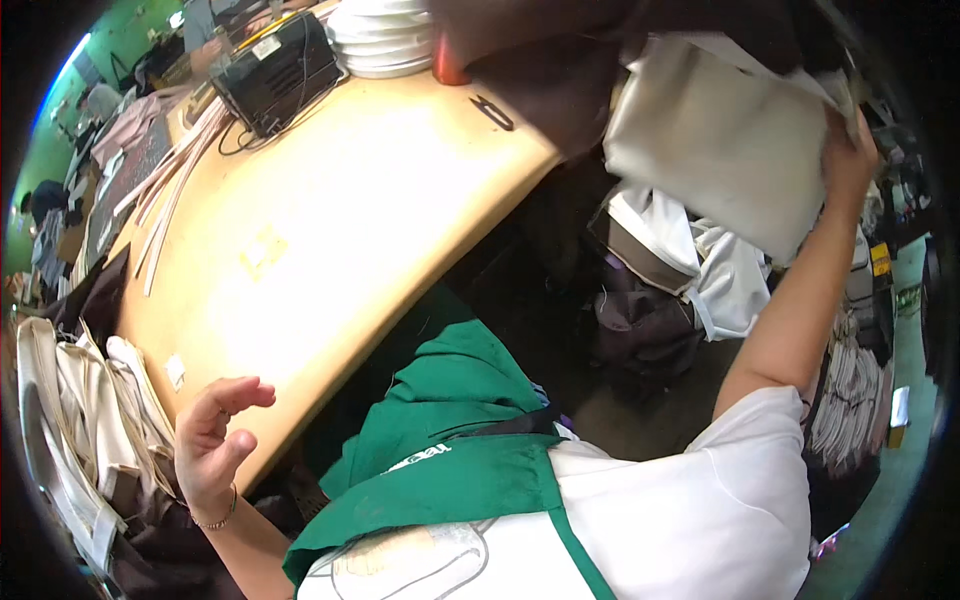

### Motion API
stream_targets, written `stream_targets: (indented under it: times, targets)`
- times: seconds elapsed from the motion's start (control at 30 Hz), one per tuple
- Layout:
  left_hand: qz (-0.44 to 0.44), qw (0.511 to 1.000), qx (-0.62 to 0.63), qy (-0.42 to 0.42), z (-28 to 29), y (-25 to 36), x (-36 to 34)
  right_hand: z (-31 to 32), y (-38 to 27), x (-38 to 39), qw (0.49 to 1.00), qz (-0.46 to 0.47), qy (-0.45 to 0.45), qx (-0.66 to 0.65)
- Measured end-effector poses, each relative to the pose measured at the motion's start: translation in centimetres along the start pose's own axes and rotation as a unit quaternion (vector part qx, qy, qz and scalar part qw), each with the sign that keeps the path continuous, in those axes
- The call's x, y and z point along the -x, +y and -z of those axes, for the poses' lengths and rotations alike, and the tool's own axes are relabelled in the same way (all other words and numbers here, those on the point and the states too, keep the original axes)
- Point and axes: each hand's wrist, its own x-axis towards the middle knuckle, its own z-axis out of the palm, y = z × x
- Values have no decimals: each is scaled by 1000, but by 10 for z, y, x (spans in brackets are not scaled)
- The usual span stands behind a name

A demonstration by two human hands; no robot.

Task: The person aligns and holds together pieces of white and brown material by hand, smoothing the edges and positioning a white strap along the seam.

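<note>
My right hand [848, 165] is raised at the far right, its fingers closed on the edge of a folded off-white cloth panel [715, 140]. Dark brown cloth [555, 60] spreads above and beside the panel, partly blurred; whether the two are joined I cannot tell. My left hand [218, 438] is lifted over the table's near left edge, empty, with thumb and fingers apart and curved. Close to it hangs a pile of cream cloth pieces [95, 400]. A small pair of black thread snips [492, 112] lies on the wooden table [330, 220], far from both hands.
A black box-shaped device with a cord [280, 75], thin pale strips [185, 170], a stack of white rolls [380, 40] and a red cylinder [450, 62] sit along the table's far side. Below the panel is a white and brown cloth heap [660, 240]. Bundled cloth [850, 400] stands at right.
</note>
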Motion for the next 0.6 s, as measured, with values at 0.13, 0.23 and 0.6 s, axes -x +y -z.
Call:
stream_targets:
  times: [0.13,0.23,0.6]
  targets:
    - [40,999,-11,28,-10,-5,2,13,159,78,980,45,-17,193]
    - [67,996,22,50,-13,-22,8,-2,223,231,978,-105,-37,-177]
    - [83,984,-99,119,-32,-21,17,9,-10,513,723,-451,-521,47]
